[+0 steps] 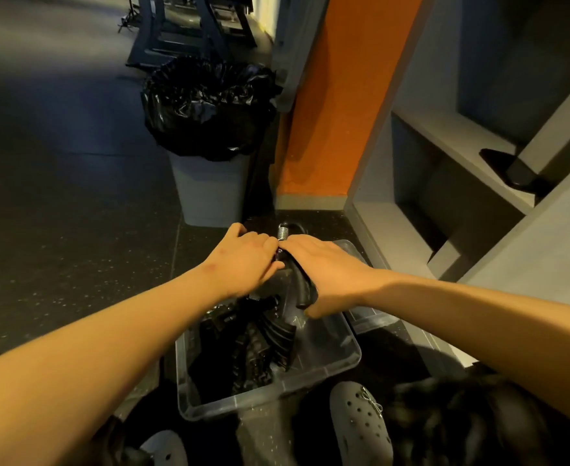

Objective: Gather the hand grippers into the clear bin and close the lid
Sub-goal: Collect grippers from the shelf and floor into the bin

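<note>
a grey perforated foam clog (361,428) is nearest, just before the clear plastic bin (267,395) on the floor. several black hand grippers (260,344) already lie inside. the left hand (246,260) and the right hand (330,274) both clasp one more black bunch (298,287) over the bin's far end. what looks like the clear lid (374,319) lies beside the bin, so closing is probably still left to do.

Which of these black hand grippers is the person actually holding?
The hand gripper with its silver spring poking up, gripped between left hand and right hand above the clear bin; the other grippers lie loose inside it.
</note>
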